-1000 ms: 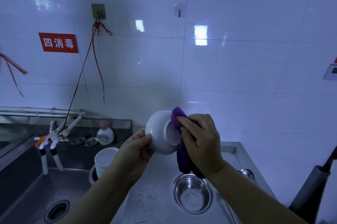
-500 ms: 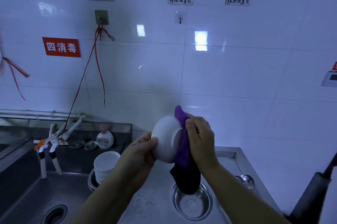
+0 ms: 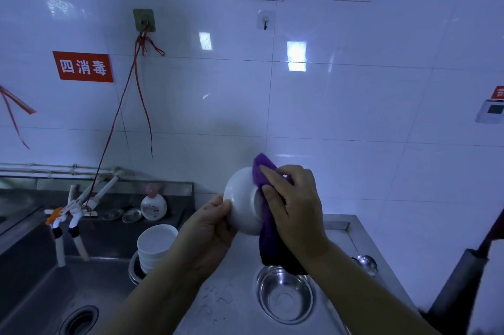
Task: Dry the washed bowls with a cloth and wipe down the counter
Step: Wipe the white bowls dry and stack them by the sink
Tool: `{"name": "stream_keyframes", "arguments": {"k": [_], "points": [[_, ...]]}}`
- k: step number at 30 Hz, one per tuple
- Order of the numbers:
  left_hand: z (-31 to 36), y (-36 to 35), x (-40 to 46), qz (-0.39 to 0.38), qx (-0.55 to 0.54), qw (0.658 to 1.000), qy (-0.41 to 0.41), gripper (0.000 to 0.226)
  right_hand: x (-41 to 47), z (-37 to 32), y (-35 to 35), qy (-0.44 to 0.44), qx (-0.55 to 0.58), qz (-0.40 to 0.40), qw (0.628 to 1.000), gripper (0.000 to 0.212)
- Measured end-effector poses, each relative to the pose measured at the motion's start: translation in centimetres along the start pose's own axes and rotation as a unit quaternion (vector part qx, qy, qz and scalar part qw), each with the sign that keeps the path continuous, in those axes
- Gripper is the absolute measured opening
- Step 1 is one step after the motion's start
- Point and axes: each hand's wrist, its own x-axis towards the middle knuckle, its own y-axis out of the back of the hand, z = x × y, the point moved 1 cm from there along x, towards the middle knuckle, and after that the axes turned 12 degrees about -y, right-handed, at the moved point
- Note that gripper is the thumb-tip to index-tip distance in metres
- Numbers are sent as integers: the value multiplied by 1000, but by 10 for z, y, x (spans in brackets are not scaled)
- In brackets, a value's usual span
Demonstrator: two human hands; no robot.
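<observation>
At nine o'clock a red sign (image 3: 83, 66) hangs on the tiled wall, and below it, toward seven o'clock, lies the sink (image 3: 54, 291) with its taps (image 3: 71, 221). A soap bottle (image 3: 153, 205) stands behind a stack of white bowls (image 3: 155, 246), which sits in a metal basin on the sink's right edge. Near the centre, the left hand (image 3: 211, 228) grips a white bowl (image 3: 241, 202) by its rim, the bowl tipped on its side above the counter (image 3: 234, 304). The right hand (image 3: 293, 205) presses a purple cloth (image 3: 268, 239) against the bowl's base, fingers curled over the cloth, whose dark tail hangs down. At five o'clock a steel bowl (image 3: 285, 296) rests on the counter, with a ladle (image 3: 366, 263) just beyond.
</observation>
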Motion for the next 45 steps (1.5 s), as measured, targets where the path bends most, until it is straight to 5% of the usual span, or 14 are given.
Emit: {"name": "stream_keyframes", "arguments": {"k": [6, 11, 17, 22, 25, 37, 45], "points": [[-6, 0, 4, 59, -42, 997, 31, 29, -19, -7, -10, 141, -65, -24, 988, 34], [-5, 5, 5, 105, -73, 990, 67, 36, -37, 18, -14, 172, -62, -10, 983, 35], [-15, 5, 6, 127, -124, 981, 73, 35, -35, 16, -19, 94, -45, 30, 994, 40], [-19, 3, 5, 118, -158, 978, 72, 21, -40, 10, -33, 177, -93, 49, 978, 32], [-14, -2, 7, 104, -202, 969, 95, 32, -46, 20, -31, 230, -90, 70, 966, 26], [-30, 6, 12, 86, -216, 970, 65, 28, -31, 45, -25, -42, 152, 89, 983, 28], [-39, 13, 18, 34, -127, 991, 27, 35, -3, 64, -11, -148, 233, -48, 960, 29]]}}
